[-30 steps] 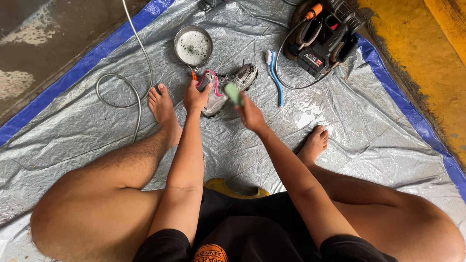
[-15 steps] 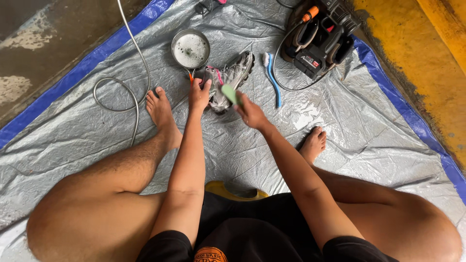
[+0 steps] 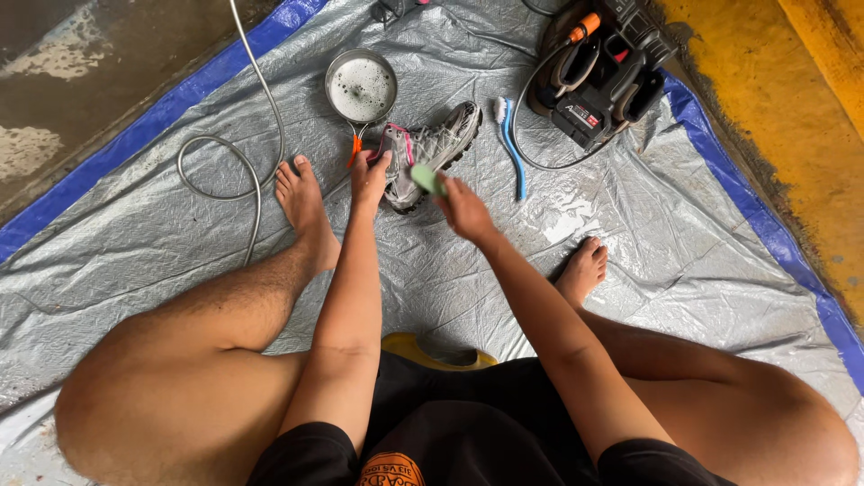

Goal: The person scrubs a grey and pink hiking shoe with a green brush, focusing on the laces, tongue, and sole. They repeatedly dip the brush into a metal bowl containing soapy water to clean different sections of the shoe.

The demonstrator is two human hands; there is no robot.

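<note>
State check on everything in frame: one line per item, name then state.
shoe: on its side on the tarp, steadied at the heel end
left hand: gripping the shoe
right hand: holding a green brush against the shoe
green brush: held, touching the shoe
pan: upright, holds foamy water
blue brush: lying flat, untouched
hose: looped, slack on the tarp
tarp: spread out, wrinkled, wet patches

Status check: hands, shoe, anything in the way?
Left hand grips grey sneaker. Right hand holds pale green brush against it. Blue toothbrush alongside, apart.
</note>
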